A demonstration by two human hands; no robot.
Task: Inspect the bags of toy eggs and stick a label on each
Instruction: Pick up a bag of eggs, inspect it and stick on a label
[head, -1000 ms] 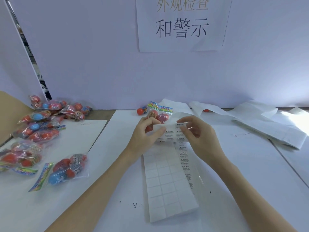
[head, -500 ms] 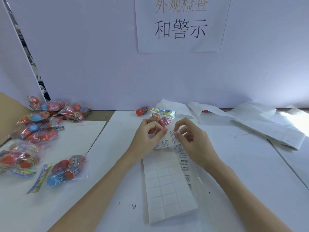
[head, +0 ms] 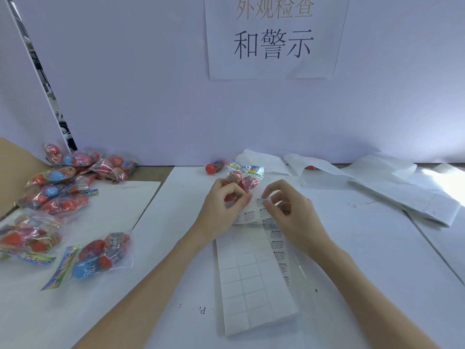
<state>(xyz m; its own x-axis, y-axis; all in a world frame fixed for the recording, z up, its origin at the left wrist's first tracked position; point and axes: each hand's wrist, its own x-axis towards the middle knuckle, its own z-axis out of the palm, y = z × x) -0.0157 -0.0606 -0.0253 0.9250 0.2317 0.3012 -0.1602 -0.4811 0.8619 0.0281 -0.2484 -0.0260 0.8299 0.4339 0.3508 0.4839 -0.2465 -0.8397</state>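
Centrally in the frame, the left hand (head: 224, 201) curls its fingers around a bag (head: 241, 178) of toy eggs, holding it just above the folded top of the label sheet (head: 254, 275). The right hand (head: 289, 210) sits beside it with thumb and forefinger pinched together at the sheet's printed edge; a clear label seems to be caught between them, though it is too faint to be sure. The sheet runs down the table (head: 176, 222) toward the lower middle, most of its squares already bare and a column of printed warnings left along its right side.

The bag looks light and soft: thin, crinkly film around hard round eggs that will roll and shift inside. It is probably best gripped as now, around the eggs themselves, so the film is pulled taut and gives a flat patch to press on. The label appears thin, limp and sticky, likely to curl or cling to skin, so it should be held by one corner only.

At middle left lies a pile of bags (head: 63, 187), with one bag (head: 100, 255) nearer the lower left. A loose egg (head: 214, 167) rests just above the hands, and spent backing paper (head: 377, 182) trails across the upper right.
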